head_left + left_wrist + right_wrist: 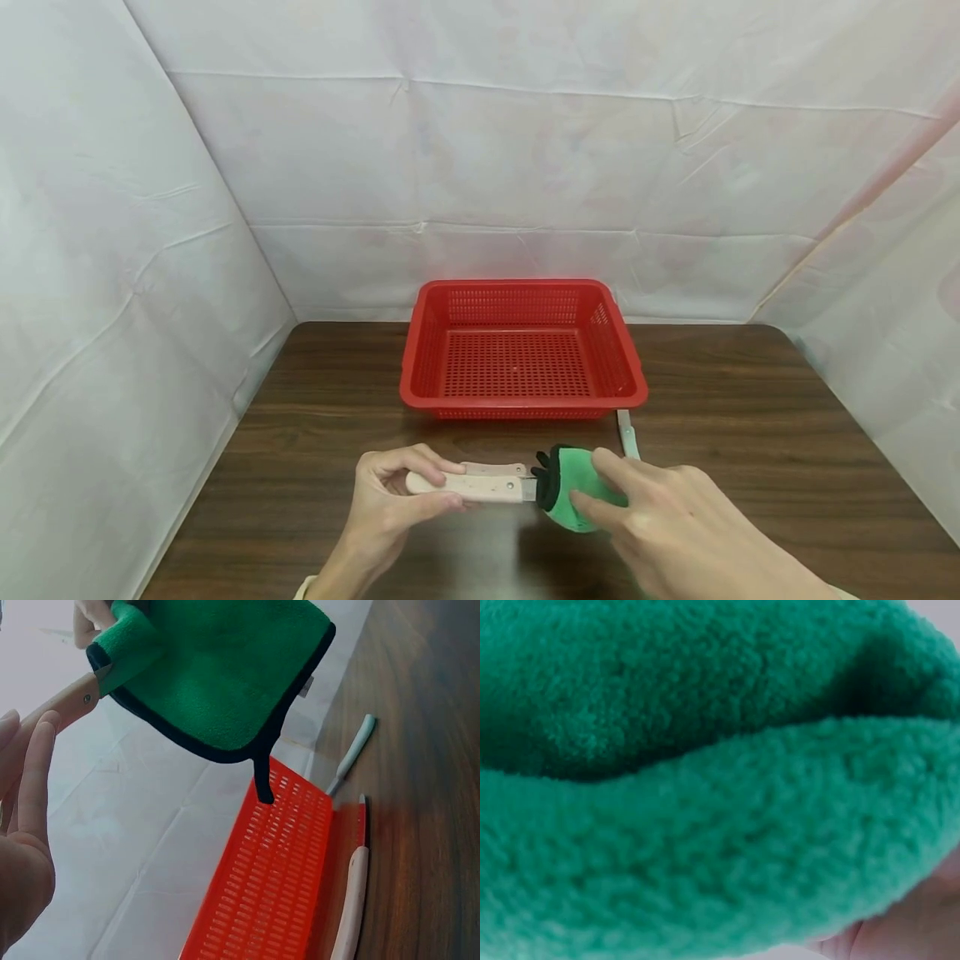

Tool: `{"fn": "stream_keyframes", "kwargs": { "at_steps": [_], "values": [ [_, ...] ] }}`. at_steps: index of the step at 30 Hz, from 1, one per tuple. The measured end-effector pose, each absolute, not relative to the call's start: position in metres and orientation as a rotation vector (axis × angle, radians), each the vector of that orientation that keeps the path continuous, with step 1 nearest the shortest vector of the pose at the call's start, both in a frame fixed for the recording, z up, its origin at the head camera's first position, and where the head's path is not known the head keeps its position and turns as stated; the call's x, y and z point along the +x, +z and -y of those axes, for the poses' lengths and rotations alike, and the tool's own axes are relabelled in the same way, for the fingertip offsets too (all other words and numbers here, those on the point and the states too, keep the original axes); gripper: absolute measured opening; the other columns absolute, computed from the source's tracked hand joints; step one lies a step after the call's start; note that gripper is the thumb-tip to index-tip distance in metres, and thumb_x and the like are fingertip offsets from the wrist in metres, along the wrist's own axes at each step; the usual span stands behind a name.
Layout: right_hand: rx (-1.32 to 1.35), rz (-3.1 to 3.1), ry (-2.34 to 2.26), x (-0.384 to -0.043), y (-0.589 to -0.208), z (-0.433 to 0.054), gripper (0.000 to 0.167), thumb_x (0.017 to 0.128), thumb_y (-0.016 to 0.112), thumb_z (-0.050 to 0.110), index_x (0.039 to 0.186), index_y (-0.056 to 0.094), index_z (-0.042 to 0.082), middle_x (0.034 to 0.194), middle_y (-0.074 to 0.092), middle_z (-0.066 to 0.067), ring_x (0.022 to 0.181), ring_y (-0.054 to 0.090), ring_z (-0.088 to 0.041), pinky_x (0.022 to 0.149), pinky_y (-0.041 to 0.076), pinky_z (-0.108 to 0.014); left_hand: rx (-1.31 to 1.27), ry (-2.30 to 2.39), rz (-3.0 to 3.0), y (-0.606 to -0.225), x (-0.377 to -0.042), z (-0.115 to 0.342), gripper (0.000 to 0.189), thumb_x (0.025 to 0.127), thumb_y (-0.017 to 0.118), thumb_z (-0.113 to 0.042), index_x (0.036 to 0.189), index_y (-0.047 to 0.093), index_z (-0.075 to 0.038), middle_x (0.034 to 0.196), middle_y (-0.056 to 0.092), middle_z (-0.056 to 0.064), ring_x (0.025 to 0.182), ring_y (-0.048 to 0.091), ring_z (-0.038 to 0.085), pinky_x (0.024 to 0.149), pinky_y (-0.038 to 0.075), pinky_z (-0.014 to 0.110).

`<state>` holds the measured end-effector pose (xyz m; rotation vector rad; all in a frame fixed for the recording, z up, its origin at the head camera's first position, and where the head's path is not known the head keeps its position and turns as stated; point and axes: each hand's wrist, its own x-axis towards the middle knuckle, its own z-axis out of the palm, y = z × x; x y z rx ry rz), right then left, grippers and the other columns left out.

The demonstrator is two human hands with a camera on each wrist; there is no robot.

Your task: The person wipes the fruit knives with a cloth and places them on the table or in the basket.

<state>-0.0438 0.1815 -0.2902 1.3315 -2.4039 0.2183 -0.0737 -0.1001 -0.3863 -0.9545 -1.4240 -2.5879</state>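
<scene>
My left hand (392, 498) grips the pale wooden handle of a knife (468, 487), held level above the table. Around its blade is a green cloth (574, 477) with black edging, which my right hand (663, 512) pinches between thumb and fingers. Most of the blade is hidden by the cloth; a short piece shows beside the handle. In the left wrist view the cloth (217, 675) hangs down with a black loop at its corner. Green folds of the cloth (705, 847) fill most of the right wrist view.
A red perforated basket (517, 402) stands at the back of the dark wooden table (330, 392). Between hands and basket lies a second wooden-handled knife (352, 892). Another knife with a pale green handle (356, 746) lies near the basket's right front corner. White sheeting (525, 158) hangs behind.
</scene>
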Motion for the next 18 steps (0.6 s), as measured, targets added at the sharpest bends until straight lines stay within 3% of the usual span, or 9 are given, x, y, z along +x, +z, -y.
{"fn": "stream_keyframes", "kwargs": {
  "at_steps": [1, 4, 6, 8, 10, 18],
  "values": [
    [1.327, 2.42, 0.218, -0.044, -0.29, -0.183, 0.023, 0.077, 0.063, 0.01, 0.096, 0.071, 0.021, 0.083, 0.045, 0.004, 0.055, 0.027, 0.001, 0.041, 0.015, -0.005, -0.965, -2.589, 1.412, -0.387, -0.074, 0.101, 0.028, 0.069, 0.063, 0.025, 0.084, 0.067, 0.002, 0.092, 0.068, 0.017, 0.075, 0.068, 0.032, 0.057, 0.058, 0.046],
    [1.308, 2.436, 0.245, -0.043, -0.29, -0.187, 0.021, 0.079, 0.064, 0.012, 0.097, 0.072, 0.02, 0.085, 0.047, 0.004, 0.056, 0.03, 0.002, 0.042, 0.017, -0.004, -0.971, -2.604, 1.386, -0.387, -0.075, 0.103, 0.03, 0.07, 0.061, 0.027, 0.086, 0.067, 0.002, 0.093, 0.068, 0.018, 0.072, 0.068, 0.032, 0.055, 0.056, 0.051],
    [1.292, 2.406, 0.259, -0.043, -0.291, -0.189, 0.021, 0.089, 0.051, 0.017, 0.095, 0.071, 0.019, 0.084, 0.048, 0.004, 0.056, 0.03, 0.003, 0.042, 0.016, -0.004, -0.97, -2.608, 1.378, -0.387, -0.075, 0.104, 0.032, 0.07, 0.06, 0.027, 0.086, 0.068, 0.002, 0.093, 0.068, 0.018, 0.073, 0.068, 0.031, 0.054, 0.056, 0.052],
    [1.277, 2.353, 0.265, -0.044, -0.292, -0.19, 0.04, 0.094, 0.03, 0.021, 0.092, 0.07, 0.019, 0.083, 0.047, 0.004, 0.055, 0.028, 0.003, 0.043, 0.014, -0.004, -0.965, -2.622, 1.371, -0.387, -0.075, 0.106, 0.033, 0.07, 0.059, 0.028, 0.086, 0.068, 0.001, 0.093, 0.068, 0.018, 0.074, 0.068, 0.031, 0.055, 0.056, 0.051],
    [1.259, 2.321, 0.26, -0.044, -0.293, -0.191, 0.051, 0.095, 0.019, 0.024, 0.091, 0.069, 0.019, 0.083, 0.046, 0.004, 0.054, 0.024, 0.003, 0.043, 0.012, -0.004, -0.968, -2.629, 1.369, -0.387, -0.075, 0.107, 0.033, 0.07, 0.059, 0.028, 0.086, 0.068, 0.001, 0.093, 0.068, 0.018, 0.074, 0.068, 0.031, 0.055, 0.056, 0.051],
    [1.231, 2.277, 0.265, -0.043, -0.295, -0.197, 0.049, 0.093, 0.019, 0.018, 0.091, 0.068, 0.02, 0.085, 0.046, 0.003, 0.054, 0.016, 0.003, 0.044, 0.009, -0.005, -0.956, -2.616, 1.405, -0.386, -0.078, 0.109, 0.032, 0.07, 0.061, 0.026, 0.088, 0.069, 0.001, 0.092, 0.068, 0.018, 0.071, 0.069, 0.029, 0.056, 0.057, 0.048]
  ]
}}
